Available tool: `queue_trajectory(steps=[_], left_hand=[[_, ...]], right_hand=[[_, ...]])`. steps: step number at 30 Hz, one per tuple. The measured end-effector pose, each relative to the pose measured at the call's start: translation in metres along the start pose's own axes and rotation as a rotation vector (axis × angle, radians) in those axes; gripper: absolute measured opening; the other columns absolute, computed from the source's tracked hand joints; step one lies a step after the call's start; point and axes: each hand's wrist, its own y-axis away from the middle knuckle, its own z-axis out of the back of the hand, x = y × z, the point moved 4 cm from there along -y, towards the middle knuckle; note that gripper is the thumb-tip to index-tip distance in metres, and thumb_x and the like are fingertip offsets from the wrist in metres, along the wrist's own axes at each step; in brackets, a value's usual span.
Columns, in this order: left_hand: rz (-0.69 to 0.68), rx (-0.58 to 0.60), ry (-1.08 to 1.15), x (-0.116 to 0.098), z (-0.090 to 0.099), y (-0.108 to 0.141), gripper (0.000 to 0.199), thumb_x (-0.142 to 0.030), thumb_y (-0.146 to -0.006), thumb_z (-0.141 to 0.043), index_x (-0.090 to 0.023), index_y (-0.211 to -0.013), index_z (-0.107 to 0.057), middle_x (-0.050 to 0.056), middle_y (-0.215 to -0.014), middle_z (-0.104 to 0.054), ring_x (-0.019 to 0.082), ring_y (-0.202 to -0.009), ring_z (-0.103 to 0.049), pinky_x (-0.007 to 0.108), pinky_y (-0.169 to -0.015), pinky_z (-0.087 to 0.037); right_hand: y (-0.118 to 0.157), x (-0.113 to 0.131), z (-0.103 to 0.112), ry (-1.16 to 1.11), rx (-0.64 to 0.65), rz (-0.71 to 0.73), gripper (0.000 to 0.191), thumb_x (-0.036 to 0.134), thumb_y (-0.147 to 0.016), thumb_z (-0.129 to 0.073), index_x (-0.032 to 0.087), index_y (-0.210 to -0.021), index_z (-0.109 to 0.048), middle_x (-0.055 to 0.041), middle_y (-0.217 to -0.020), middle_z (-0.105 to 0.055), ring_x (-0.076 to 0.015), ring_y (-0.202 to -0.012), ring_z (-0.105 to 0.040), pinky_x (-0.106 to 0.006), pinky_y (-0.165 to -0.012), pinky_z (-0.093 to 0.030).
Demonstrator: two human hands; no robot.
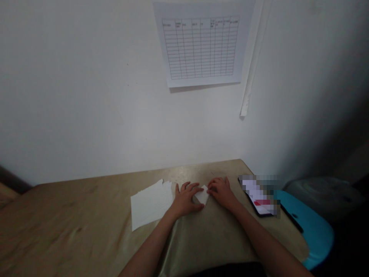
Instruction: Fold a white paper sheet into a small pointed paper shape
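A small folded piece of white paper (202, 196) lies on the brown-covered table between my two hands. My left hand (185, 200) rests at its left side, holding it between thumb and index finger while the other fingers are spread over the table. At the paper's upper right edge, my right hand (221, 191) has its fingertips pinched on the corner. A larger white sheet (151, 207) with a torn upper edge lies flat just left of my left hand, which partly covers its right side.
To the right lies a phone (259, 198) with its screen lit and partly blurred. A dark slim object (292, 218) lies beyond it, near a blue stool or chair seat (314, 227). A white wall (86, 96) bearing a printed table sheet (203, 50) rises behind the brown table (72, 223).
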Motion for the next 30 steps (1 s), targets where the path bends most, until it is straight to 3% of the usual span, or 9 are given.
queue_trajectory(steps=[10, 15, 19, 30], left_hand=[[0.002, 0.006, 0.018, 0.001, 0.002, 0.000, 0.070, -0.053, -0.070, -0.078, -0.046, -0.135, -0.054, -0.003, -0.155, -0.044, 0.039, -0.146, -0.026, 0.076, -0.114, 0.003], [0.008, -0.007, 0.014, 0.000, 0.001, -0.001, 0.053, -0.056, -0.080, -0.068, -0.045, -0.131, -0.058, -0.004, -0.154, -0.046, 0.038, -0.146, -0.026, 0.077, -0.113, 0.001], [0.026, -0.035, 0.016, -0.002, -0.003, -0.002, 0.057, -0.065, -0.076, -0.069, -0.042, -0.127, -0.061, 0.000, -0.153, -0.047, 0.039, -0.145, -0.027, 0.077, -0.113, 0.001], [0.042, -0.030, -0.003, -0.003, -0.002, -0.003, 0.061, -0.061, -0.071, -0.076, -0.041, -0.126, -0.060, 0.000, -0.153, -0.047, 0.039, -0.145, -0.027, 0.079, -0.112, -0.002]], right_hand=[[-0.003, 0.009, 0.000, 0.137, -0.023, -0.017, 0.014, 0.030, -0.091, -0.061, 0.025, -0.086, -0.073, -0.0047, -0.107, -0.070, -0.0257, -0.117, -0.053, -0.064, -0.116, -0.004], [-0.002, 0.011, 0.001, 0.175, -0.008, -0.009, 0.013, 0.031, -0.091, -0.062, 0.024, -0.089, -0.073, -0.0051, -0.108, -0.069, -0.0262, -0.119, -0.052, -0.065, -0.116, -0.004], [-0.001, 0.011, 0.001, 0.175, -0.011, -0.003, 0.014, 0.031, -0.091, -0.061, 0.025, -0.087, -0.073, -0.0048, -0.107, -0.069, -0.0257, -0.119, -0.053, -0.065, -0.116, -0.004], [0.000, 0.013, 0.006, 0.152, -0.027, -0.015, 0.013, 0.031, -0.090, -0.063, 0.024, -0.086, -0.073, -0.0053, -0.110, -0.069, -0.0268, -0.119, -0.052, -0.064, -0.116, -0.005]])
